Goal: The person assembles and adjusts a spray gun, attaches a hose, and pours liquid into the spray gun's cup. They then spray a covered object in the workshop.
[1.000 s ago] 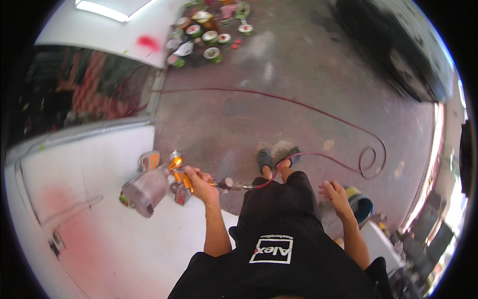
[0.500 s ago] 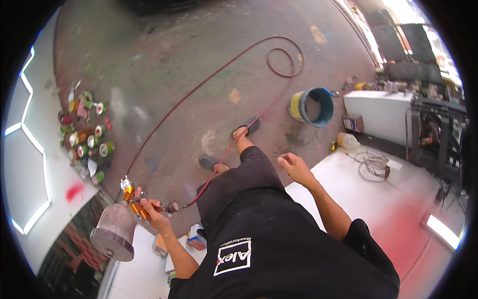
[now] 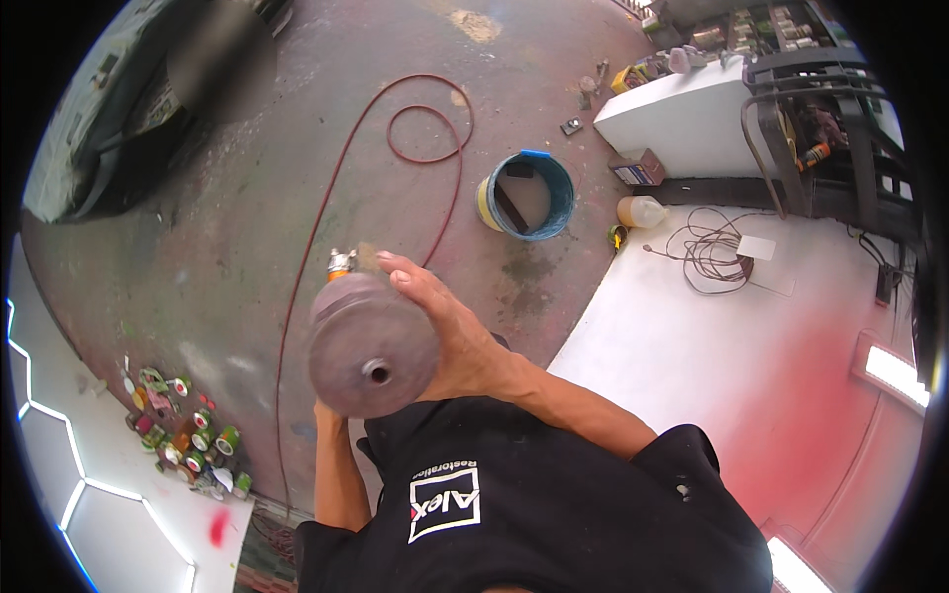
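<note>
A spray gun with a round grey paint cup (image 3: 374, 341) is held up before my body, the cup's lid and small vent stub facing me. Beyond the cup shows the gun's silver nozzle end (image 3: 341, 262) with an orange-gold band under it. My left forearm (image 3: 341, 474) rises to the cup from below; the left hand itself is hidden behind it, at the gun's handle. My right hand (image 3: 450, 331) lies along the cup's right side with fingers stretched toward the nozzle, its thumb out of sight. A red air hose (image 3: 316, 232) loops over the floor.
A blue-and-yellow bucket (image 3: 529, 198) stands ahead right. Beyond are a white block (image 3: 672, 124), a plastic jug (image 3: 643, 211) and a coiled cable (image 3: 707, 252). Several paint cans (image 3: 198, 445) crowd the floor at left. A covered dark bulk (image 3: 129, 119) stands far left.
The spray gun has come from my left side to in front of my body, its cup lid turned toward me. My right hand has moved left to the cup. The view has swung right.
</note>
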A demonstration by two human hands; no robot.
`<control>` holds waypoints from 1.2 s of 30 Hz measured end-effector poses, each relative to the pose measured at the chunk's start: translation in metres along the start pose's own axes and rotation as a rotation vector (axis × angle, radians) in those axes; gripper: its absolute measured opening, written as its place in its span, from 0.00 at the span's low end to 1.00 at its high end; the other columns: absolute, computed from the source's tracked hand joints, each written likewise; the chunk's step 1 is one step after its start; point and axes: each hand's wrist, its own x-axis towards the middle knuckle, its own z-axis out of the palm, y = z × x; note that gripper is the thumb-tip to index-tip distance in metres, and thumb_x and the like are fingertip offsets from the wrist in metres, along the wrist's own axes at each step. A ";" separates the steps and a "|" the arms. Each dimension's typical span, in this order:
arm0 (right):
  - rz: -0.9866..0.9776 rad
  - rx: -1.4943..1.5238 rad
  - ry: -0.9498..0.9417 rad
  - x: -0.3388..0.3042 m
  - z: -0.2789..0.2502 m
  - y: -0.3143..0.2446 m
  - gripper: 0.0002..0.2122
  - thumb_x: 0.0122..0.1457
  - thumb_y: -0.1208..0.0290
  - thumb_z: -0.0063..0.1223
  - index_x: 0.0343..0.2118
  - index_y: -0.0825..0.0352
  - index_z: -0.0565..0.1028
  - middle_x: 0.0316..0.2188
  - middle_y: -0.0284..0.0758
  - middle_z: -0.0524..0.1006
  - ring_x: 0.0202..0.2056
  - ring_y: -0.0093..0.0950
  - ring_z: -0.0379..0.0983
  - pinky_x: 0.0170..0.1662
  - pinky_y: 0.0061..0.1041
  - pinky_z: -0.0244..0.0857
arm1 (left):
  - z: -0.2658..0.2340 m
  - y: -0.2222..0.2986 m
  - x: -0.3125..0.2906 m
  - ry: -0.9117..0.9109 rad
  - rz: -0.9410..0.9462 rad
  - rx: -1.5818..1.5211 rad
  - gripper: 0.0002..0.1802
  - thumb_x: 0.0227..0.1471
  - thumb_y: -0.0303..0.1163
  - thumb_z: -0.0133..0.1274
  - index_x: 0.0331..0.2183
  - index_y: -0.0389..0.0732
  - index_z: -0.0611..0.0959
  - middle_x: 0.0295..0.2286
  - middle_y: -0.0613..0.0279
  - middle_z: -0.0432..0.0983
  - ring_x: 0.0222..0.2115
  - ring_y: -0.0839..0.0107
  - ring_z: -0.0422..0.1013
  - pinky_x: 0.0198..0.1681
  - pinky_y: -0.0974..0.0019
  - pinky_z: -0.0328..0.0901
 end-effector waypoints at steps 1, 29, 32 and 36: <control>-0.046 0.093 0.118 0.013 0.004 0.012 0.56 0.41 0.62 0.85 0.72 0.67 0.56 0.66 0.46 0.69 0.67 0.44 0.67 0.68 0.40 0.63 | 0.018 0.010 0.022 -0.065 0.027 -0.044 0.47 0.52 0.47 0.69 0.68 0.43 0.68 0.56 0.54 0.70 0.47 0.67 0.63 0.48 0.61 0.60; 0.030 -0.117 0.998 0.457 -0.313 0.315 0.46 0.49 0.60 0.80 0.67 0.67 0.60 0.61 0.45 0.68 0.63 0.44 0.68 0.64 0.43 0.66 | 0.455 0.227 0.613 -0.556 0.977 0.399 0.39 0.42 0.42 0.73 0.58 0.44 0.83 0.59 0.43 0.72 0.55 0.46 0.71 0.56 0.47 0.70; 0.048 -0.227 1.062 0.464 -0.369 0.371 0.51 0.43 0.61 0.84 0.67 0.68 0.58 0.61 0.45 0.68 0.62 0.43 0.68 0.64 0.42 0.67 | 0.527 0.212 0.640 -0.579 0.609 0.175 0.37 0.55 0.41 0.67 0.62 0.36 0.76 0.58 0.44 0.73 0.54 0.51 0.73 0.59 0.53 0.68; 0.144 -0.303 1.079 0.454 -0.446 0.453 0.58 0.35 0.60 0.89 0.68 0.68 0.58 0.63 0.46 0.68 0.63 0.43 0.70 0.64 0.40 0.68 | 0.628 0.188 0.696 -0.589 -0.268 -0.394 0.31 0.64 0.49 0.57 0.58 0.36 0.78 0.56 0.49 0.75 0.52 0.50 0.77 0.57 0.50 0.71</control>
